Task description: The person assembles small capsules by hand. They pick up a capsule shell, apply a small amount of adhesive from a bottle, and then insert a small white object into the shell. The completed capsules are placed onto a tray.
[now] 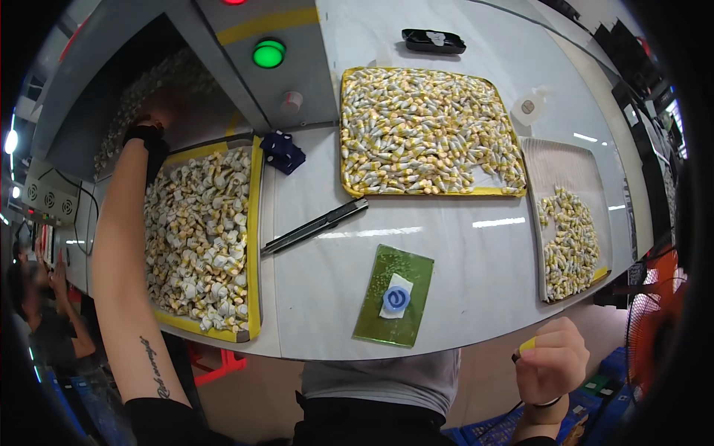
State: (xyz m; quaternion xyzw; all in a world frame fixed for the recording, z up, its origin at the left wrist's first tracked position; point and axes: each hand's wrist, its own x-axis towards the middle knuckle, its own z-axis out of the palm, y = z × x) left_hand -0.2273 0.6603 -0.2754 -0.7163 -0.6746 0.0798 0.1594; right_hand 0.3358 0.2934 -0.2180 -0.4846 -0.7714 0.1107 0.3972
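My left hand (pixel 169 110) reaches into the shadowed opening of a grey box-like machine (pixel 297 89), with a dark band at its wrist. Its fingers are too dim to read, and many small pale pieces (pixel 119 111) lie around it. Below that wrist is a yellow-edged tray (pixel 254 297) heaped with small white-and-yellow pieces (pixel 201 238). Off the table's near edge, at the right, my right hand (pixel 554 360) is closed in a fist. Something small, yellow with a dark end (pixel 526 346), shows at its thumb and finger; I cannot make out what it is.
Mid-table sit a long black tool (pixel 316 227), a green mat (pixel 379 312) with a blue roll (pixel 396 299), and a dark blue cloth (pixel 282 152). A full yellow-edged tray (pixel 431 192) lies beyond, a part-filled tray (pixel 558 160) rightward. An orange fan (pixel 658 320) stands far right.
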